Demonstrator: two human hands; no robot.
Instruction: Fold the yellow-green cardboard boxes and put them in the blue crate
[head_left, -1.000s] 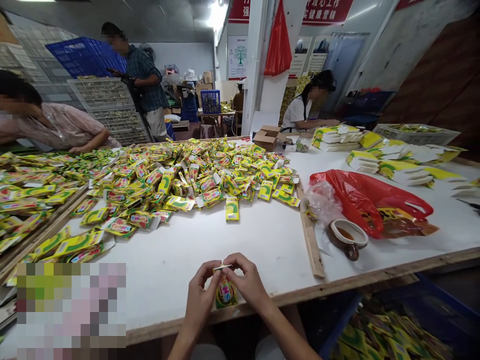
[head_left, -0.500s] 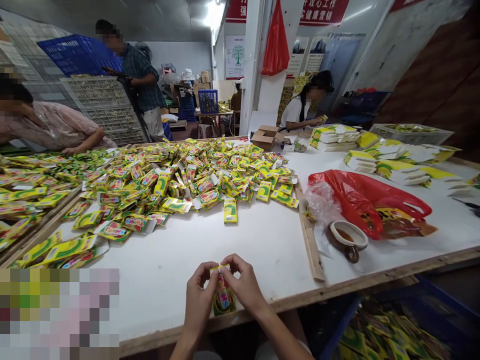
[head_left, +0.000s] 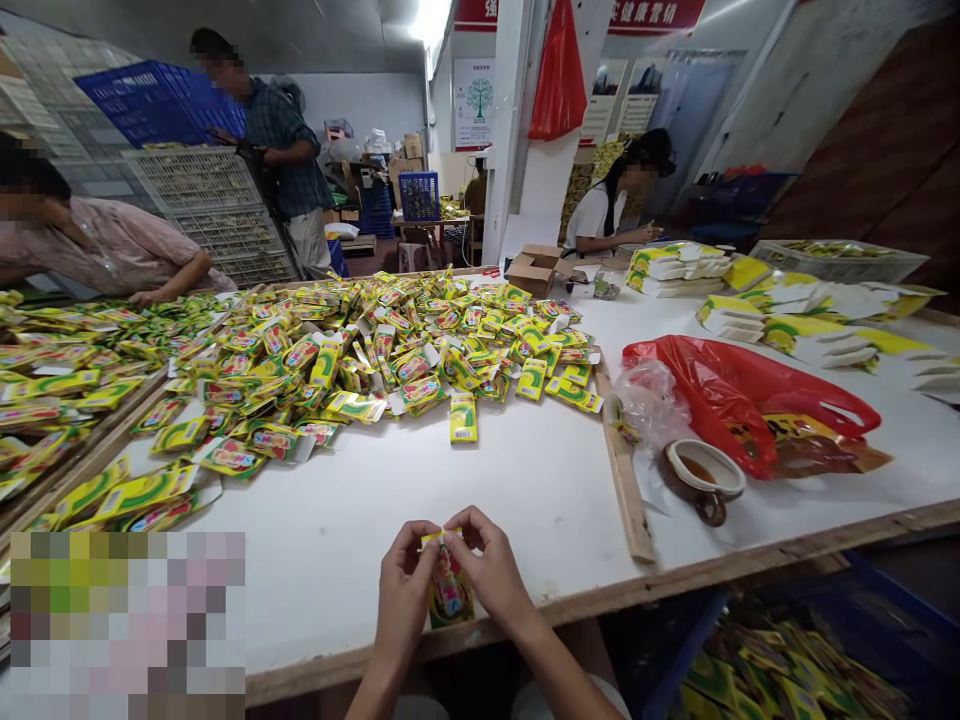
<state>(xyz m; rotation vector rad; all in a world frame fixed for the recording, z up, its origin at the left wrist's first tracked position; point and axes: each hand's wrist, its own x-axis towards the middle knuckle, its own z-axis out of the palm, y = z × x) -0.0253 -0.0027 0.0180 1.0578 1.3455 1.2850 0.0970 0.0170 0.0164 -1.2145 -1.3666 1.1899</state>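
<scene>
The left hand (head_left: pixel 405 575) and right hand (head_left: pixel 491 565) pinch the top of a box (head_left: pixel 451 592) at the worktop's (head_left: pixel 525 480) near edge. A second ago the top showed edge-on; now its yellow side shows. The box's long side points away. Behind, a pile (head_left: pixel 375 360) covers the white worktop. Far back, a person (head_left: pixel 281 150) stands by a blue crate (head_left: pixel 161 103).

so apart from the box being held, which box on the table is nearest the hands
The yellow box at the front middle of the pile, barcode at its near end: it juts toward the left hand and right hand, past its neighbours.
</scene>
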